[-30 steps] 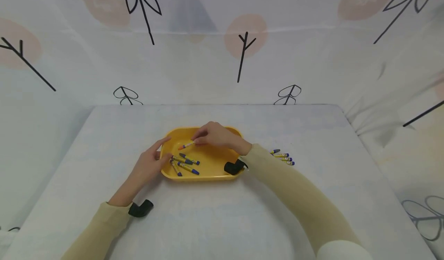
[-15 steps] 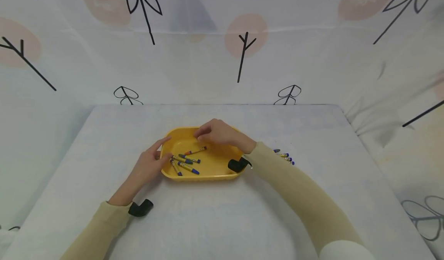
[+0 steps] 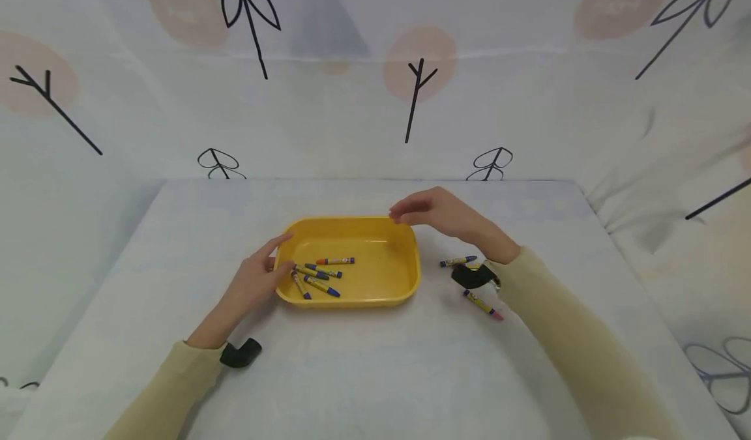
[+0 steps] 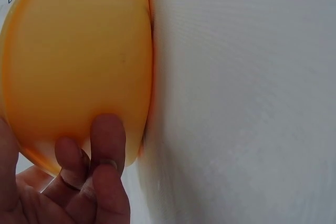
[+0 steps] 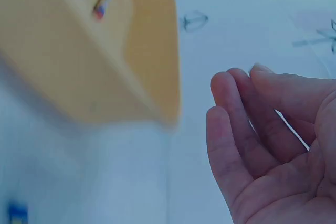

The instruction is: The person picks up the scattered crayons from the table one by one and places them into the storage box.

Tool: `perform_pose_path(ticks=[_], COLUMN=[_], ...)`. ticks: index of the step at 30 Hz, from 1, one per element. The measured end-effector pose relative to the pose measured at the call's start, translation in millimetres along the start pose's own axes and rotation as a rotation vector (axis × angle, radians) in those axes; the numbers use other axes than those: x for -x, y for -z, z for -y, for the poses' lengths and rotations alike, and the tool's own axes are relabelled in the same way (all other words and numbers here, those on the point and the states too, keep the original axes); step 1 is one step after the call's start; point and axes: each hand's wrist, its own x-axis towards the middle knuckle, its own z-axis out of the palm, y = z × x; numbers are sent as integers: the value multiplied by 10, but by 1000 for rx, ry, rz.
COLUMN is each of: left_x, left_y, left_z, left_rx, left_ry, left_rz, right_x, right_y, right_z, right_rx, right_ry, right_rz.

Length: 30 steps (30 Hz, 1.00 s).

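My left hand grips the left end of a yellow plastic tray, thumb at the rim and fingers against its outer wall. Those fingers press the tray's side in the left wrist view. Inside the tray an orange crayon lies apart from several blue and dark crayons bunched at the left. My right hand hovers by the tray's back right corner, holding nothing. In the right wrist view the fingers are loosely bent, beside the tray.
Right of the tray, a pink crayon and a grey-blue crayon lie on the white tabletop. The black wrist camera partly hides more crayons there. A patterned cloth hangs behind the table.
My right hand has let go of the orange crayon, which now lies in the tray, and has moved right, past the tray's far corner. My left hand keeps its grip on the tray.
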Motion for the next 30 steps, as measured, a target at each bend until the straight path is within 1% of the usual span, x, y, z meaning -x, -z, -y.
perform_pose_path(ticks=[3,4,8,10,12,14,17,20,24,27,30], left_x=[11,16,24,17,10,9,12,13,9,5,4], left_y=[1,5,15,12,3,-3,-8,-7,-3,-3,-10], left_z=[-12,-20,-41,-37,-31,-25,-23,-29,-38,-34,-18], left_rx=[5,6,12,11,12,10,12,15,17,15,14], left_ry=[7,8,8,7,8,8,5,5,3,3,5], left_rz=[1,1,1,0,2,2,-1,-1,4,2,-1], right_x=[239,307,533,624,702,756,791,793,762,727,702], right_y=[204,259,390,411,411,404,385,365,340,322,305], right_z=[-189,-269,-556,-677,-779,-874,-985,-1043,-1067,-1054,-1034], right_rx=[-42,-34,60,114,143,142,133,127,188,246,279], right_ry=[-29,-43,-127,-163,-193,-211,-205,-179,-167,-162,-157], right_rz=[-60,-76,-131,-137,-125,-99,-48,-6,36,74,105])
